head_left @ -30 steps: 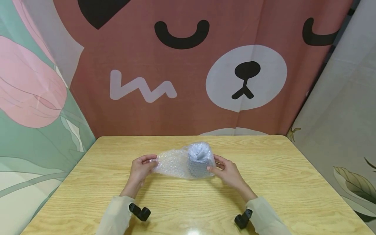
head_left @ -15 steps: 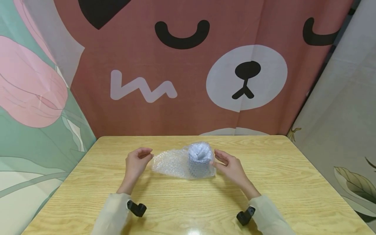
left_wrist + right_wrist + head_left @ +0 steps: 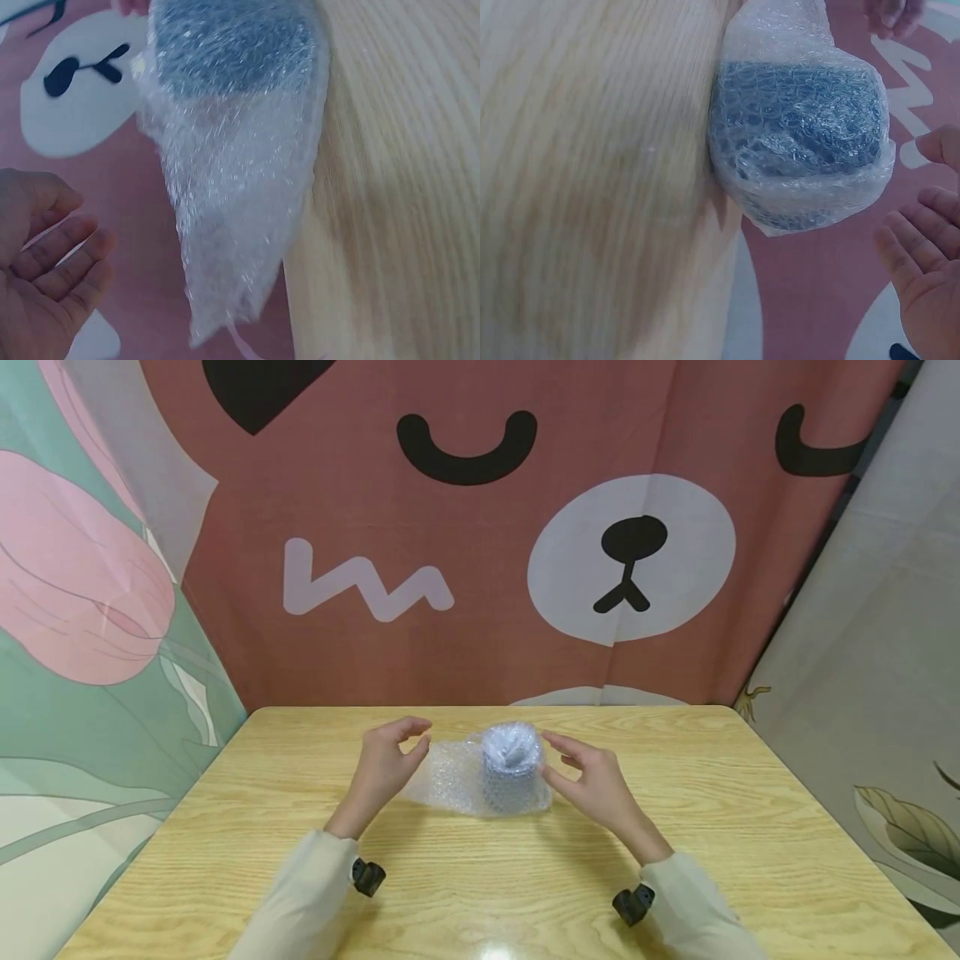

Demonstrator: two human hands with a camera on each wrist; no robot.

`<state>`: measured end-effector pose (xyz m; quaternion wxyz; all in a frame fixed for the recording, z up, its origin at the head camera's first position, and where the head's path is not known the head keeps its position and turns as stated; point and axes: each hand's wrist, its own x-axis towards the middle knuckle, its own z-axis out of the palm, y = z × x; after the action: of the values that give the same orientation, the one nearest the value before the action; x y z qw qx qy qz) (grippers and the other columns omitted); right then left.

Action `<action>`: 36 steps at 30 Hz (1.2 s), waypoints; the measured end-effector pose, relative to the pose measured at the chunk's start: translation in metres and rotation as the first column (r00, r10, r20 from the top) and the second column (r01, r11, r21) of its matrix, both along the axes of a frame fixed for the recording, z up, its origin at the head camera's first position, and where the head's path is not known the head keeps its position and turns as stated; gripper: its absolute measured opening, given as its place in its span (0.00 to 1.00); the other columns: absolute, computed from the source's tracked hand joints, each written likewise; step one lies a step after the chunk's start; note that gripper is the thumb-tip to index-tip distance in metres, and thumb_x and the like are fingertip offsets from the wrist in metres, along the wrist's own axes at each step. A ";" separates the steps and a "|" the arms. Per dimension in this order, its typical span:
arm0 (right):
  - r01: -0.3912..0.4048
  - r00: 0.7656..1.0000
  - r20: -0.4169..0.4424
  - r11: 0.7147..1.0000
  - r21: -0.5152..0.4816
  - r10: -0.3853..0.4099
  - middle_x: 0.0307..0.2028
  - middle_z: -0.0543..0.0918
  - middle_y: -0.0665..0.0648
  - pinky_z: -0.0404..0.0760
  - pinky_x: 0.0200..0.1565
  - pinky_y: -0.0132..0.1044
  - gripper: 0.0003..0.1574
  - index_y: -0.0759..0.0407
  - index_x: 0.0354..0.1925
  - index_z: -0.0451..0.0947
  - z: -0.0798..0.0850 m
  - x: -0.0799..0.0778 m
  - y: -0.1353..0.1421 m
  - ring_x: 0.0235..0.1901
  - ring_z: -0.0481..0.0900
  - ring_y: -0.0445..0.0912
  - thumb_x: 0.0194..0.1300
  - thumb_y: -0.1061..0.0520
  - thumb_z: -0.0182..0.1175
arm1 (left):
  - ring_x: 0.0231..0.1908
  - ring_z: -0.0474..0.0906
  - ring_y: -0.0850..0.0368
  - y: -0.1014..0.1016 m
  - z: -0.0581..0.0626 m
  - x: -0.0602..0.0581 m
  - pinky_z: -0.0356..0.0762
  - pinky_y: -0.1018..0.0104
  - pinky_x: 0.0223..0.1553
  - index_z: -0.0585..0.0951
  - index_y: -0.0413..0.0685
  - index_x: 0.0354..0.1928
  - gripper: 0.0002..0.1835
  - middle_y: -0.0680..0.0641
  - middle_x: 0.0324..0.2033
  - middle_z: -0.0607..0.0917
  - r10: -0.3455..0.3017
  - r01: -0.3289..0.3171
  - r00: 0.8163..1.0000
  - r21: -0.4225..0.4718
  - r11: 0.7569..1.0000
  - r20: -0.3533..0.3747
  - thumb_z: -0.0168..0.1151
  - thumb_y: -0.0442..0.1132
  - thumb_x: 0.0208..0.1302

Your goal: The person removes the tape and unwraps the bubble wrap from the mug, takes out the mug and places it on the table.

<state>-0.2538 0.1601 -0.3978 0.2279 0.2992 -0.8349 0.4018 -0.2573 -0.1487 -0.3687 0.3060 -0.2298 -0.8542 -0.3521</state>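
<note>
An upright bundle of bubble wrap point(image 3: 512, 777) stands on the table, with a dark bluish thing showing through its layers. Its top is bunched inward, and a loose tail of bubble wrap point(image 3: 452, 775) stretches to the left. My left hand point(image 3: 387, 758) hovers above the tail's outer end, thumb and fingers spread apart, holding nothing. In the left wrist view the left hand point(image 3: 49, 262) is beside the tail point(image 3: 232, 202). Relaxed fingers of my right hand point(image 3: 592, 774) are right at the bundle's right side. The right wrist view has that hand point(image 3: 930, 247) apart from the wrapped bundle point(image 3: 802, 127).
The wooden table point(image 3: 480, 877) has its back edge against a reddish curtain point(image 3: 360, 660) printed with a bear face. A flowered curtain point(image 3: 82, 718) hangs at the left, a pale one point(image 3: 862, 693) at the right. Small black cameras sit on both wrists.
My left hand has let go of the tail's end, lifted and moved right over it. My right hand has released the bundle's side and drawn slightly away. The bundle stays in place.
</note>
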 end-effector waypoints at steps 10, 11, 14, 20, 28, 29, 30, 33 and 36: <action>0.007 0.973 -0.229 0.980 0.200 0.040 0.49 0.83 0.63 0.83 0.41 0.43 0.24 0.68 0.52 0.80 0.007 -0.004 -0.006 0.36 0.85 0.47 0.56 0.63 0.67 | 0.41 0.84 0.47 0.032 0.006 -0.007 0.82 0.57 0.40 0.84 0.34 0.43 0.12 0.41 0.39 0.86 -0.177 0.146 0.977 -0.232 0.962 -0.118 0.68 0.25 0.55; 0.004 0.972 -0.232 0.978 0.209 0.045 0.48 0.83 0.63 0.83 0.43 0.44 0.23 0.68 0.51 0.81 0.008 -0.004 -0.006 0.41 0.85 0.51 0.55 0.63 0.67 | 0.41 0.83 0.48 0.035 0.007 -0.007 0.82 0.57 0.40 0.84 0.34 0.43 0.11 0.41 0.39 0.86 -0.187 0.152 0.975 -0.256 0.955 -0.117 0.68 0.25 0.55; 0.009 0.967 -0.249 0.969 0.248 0.054 0.47 0.84 0.64 0.82 0.44 0.45 0.23 0.69 0.51 0.81 0.009 -0.004 -0.009 0.47 0.83 0.55 0.54 0.64 0.68 | 0.42 0.83 0.49 0.041 0.006 -0.008 0.81 0.59 0.42 0.84 0.35 0.42 0.11 0.42 0.40 0.86 -0.209 0.163 0.971 -0.315 0.935 -0.118 0.67 0.25 0.55; 0.077 0.952 -0.306 0.939 0.335 0.031 0.45 0.85 0.63 0.83 0.41 0.44 0.23 0.66 0.49 0.82 0.009 -0.003 -0.012 0.43 0.84 0.54 0.53 0.62 0.69 | 0.44 0.83 0.48 0.047 0.001 -0.010 0.80 0.60 0.47 0.84 0.36 0.42 0.12 0.41 0.41 0.86 -0.265 0.188 0.952 -0.387 0.903 -0.154 0.68 0.24 0.53; 0.117 0.940 -0.339 0.921 0.371 0.017 0.43 0.86 0.62 0.83 0.29 0.39 0.20 0.63 0.47 0.84 0.008 -0.004 -0.012 0.31 0.85 0.48 0.52 0.63 0.68 | 0.48 0.82 0.46 0.054 -0.005 -0.013 0.78 0.60 0.50 0.83 0.34 0.46 0.15 0.39 0.45 0.85 -0.304 0.213 0.941 -0.436 0.874 -0.150 0.65 0.23 0.55; 0.124 0.938 -0.346 0.919 0.375 0.014 0.42 0.86 0.61 0.82 0.27 0.38 0.20 0.63 0.47 0.84 0.007 -0.004 -0.012 0.29 0.84 0.47 0.52 0.63 0.68 | 0.49 0.81 0.46 0.055 -0.006 -0.013 0.78 0.60 0.50 0.83 0.34 0.47 0.15 0.39 0.46 0.85 -0.301 0.211 0.943 -0.446 0.870 -0.143 0.64 0.24 0.56; 0.131 0.936 -0.351 0.916 0.379 0.012 0.41 0.86 0.61 0.81 0.26 0.37 0.20 0.63 0.47 0.84 0.007 -0.004 -0.012 0.27 0.84 0.46 0.52 0.63 0.68 | 0.49 0.81 0.46 0.055 -0.006 -0.013 0.78 0.60 0.50 0.83 0.34 0.48 0.15 0.39 0.47 0.84 -0.298 0.208 0.945 -0.455 0.866 -0.135 0.64 0.24 0.57; 0.149 0.930 -0.367 0.908 0.391 0.005 0.40 0.86 0.60 0.79 0.23 0.35 0.19 0.62 0.46 0.84 0.006 -0.005 -0.013 0.23 0.82 0.43 0.53 0.63 0.68 | 0.51 0.80 0.46 0.057 -0.007 -0.013 0.78 0.60 0.50 0.82 0.34 0.50 0.16 0.38 0.50 0.83 -0.286 0.203 0.952 -0.481 0.853 -0.105 0.64 0.24 0.58; 0.159 0.923 -0.385 0.905 0.394 0.006 0.40 0.87 0.59 0.79 0.22 0.34 0.18 0.62 0.46 0.85 0.006 -0.005 -0.013 0.26 0.83 0.44 0.53 0.63 0.68 | 0.52 0.79 0.46 0.058 -0.008 -0.014 0.77 0.60 0.51 0.82 0.34 0.49 0.15 0.38 0.50 0.83 -0.278 0.198 0.956 -0.496 0.845 -0.093 0.64 0.25 0.59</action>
<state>-0.2592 0.1472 -0.3922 0.3307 0.3792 -0.8529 0.1391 -0.2718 -0.0904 -0.3771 0.2609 -0.4306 -0.8519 -0.1439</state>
